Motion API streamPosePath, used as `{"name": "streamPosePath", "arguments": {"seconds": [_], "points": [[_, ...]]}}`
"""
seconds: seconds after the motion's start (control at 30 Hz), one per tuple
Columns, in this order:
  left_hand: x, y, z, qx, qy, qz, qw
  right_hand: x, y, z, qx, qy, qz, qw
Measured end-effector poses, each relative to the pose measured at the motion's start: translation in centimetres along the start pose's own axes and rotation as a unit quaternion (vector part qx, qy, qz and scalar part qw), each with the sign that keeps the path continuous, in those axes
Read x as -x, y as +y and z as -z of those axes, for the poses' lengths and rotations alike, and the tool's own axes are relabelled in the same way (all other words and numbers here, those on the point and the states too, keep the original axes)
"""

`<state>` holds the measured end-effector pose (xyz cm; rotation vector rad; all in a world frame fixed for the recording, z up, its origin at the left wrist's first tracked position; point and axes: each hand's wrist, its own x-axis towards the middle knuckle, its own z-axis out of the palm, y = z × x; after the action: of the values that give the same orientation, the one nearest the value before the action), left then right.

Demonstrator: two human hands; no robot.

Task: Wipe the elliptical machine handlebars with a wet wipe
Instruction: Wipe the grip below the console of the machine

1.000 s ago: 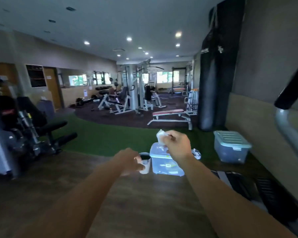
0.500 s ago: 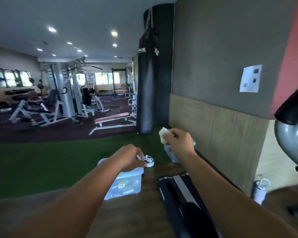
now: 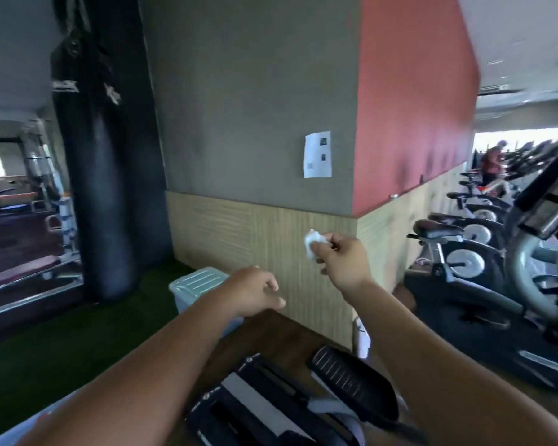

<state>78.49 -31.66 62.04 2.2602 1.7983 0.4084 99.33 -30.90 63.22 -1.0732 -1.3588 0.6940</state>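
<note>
My right hand is stretched out in front of me and pinches a crumpled white wet wipe between thumb and fingers. My left hand hovers lower and to the left with its fingers loosely curled and nothing in it. The elliptical machine shows at the right edge as a dark console and a grey curved frame, well to the right of both hands. Its black foot pedal lies below my arms. The handlebars themselves are not clearly in view.
A pillar with grey and red faces and a wood lower panel stands straight ahead. A clear plastic storage box sits on the floor by it. A black punching bag hangs at left. Exercise bikes line the right side.
My view has swung right, from the open gym floor to the pillar and the bikes. Both arms stayed outstretched, the right hand still holding the wipe. The left hand no longer holds the small white thing.
</note>
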Motion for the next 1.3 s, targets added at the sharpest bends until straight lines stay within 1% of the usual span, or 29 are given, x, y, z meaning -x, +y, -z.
{"name": "streamPosePath", "arguments": {"seconds": [0.13, 0.3, 0.37, 0.47, 0.63, 0.73, 0.83, 0.9, 0.97, 1.07, 1.2, 1.3], "points": [[-9.1, 1.7, -0.9, 0.001, -0.024, -0.081, 0.996, -4.3, 1.6, 2.5, 0.067, 0.095, -0.004, 0.993], [-18.1, 7.8, -3.3, -0.022, -0.036, -0.213, 0.976, -7.5, 3.0, 8.2, 0.158, 0.215, 0.010, 0.964], [-20.5, 10.9, -4.1, -0.027, -0.046, -0.264, 0.963, -8.3, 2.8, 10.6, 0.184, 0.251, 0.008, 0.950], [-22.8, 16.4, -4.3, -0.007, -0.065, -0.334, 0.940, -8.8, 1.4, 14.2, 0.241, 0.308, 0.010, 0.920], [-24.8, 24.8, -3.8, 0.029, -0.081, -0.463, 0.882, -9.2, -2.5, 18.4, 0.287, 0.393, 0.018, 0.873], [-25.0, 29.4, -3.4, 0.038, -0.092, -0.537, 0.838, -9.2, -5.1, 19.9, 0.342, 0.436, 0.031, 0.832], [-25.0, 33.0, -3.4, 0.056, -0.114, -0.591, 0.796, -8.8, -7.3, 20.5, 0.393, 0.473, 0.043, 0.788], [-24.9, 34.6, -3.8, 0.078, -0.126, -0.622, 0.769, -8.3, -8.1, 21.0, 0.435, 0.504, 0.035, 0.745], [-24.8, 35.8, -4.5, 0.079, -0.137, -0.648, 0.745, -7.6, -8.4, 21.5, 0.474, 0.537, 0.006, 0.697], [-25.4, 37.3, -5.5, 0.084, -0.149, -0.671, 0.721, -7.2, -8.1, 22.2, 0.526, 0.567, -0.046, 0.632], [-26.4, 38.1, -6.4, 0.119, -0.181, -0.694, 0.687, -7.5, -8.5, 22.8, 0.630, 0.554, -0.052, 0.542], [-26.5, 38.0, -6.8, 0.158, -0.199, -0.708, 0.659, -6.6, -7.6, 21.7, 0.702, 0.506, -0.064, 0.497]]}}
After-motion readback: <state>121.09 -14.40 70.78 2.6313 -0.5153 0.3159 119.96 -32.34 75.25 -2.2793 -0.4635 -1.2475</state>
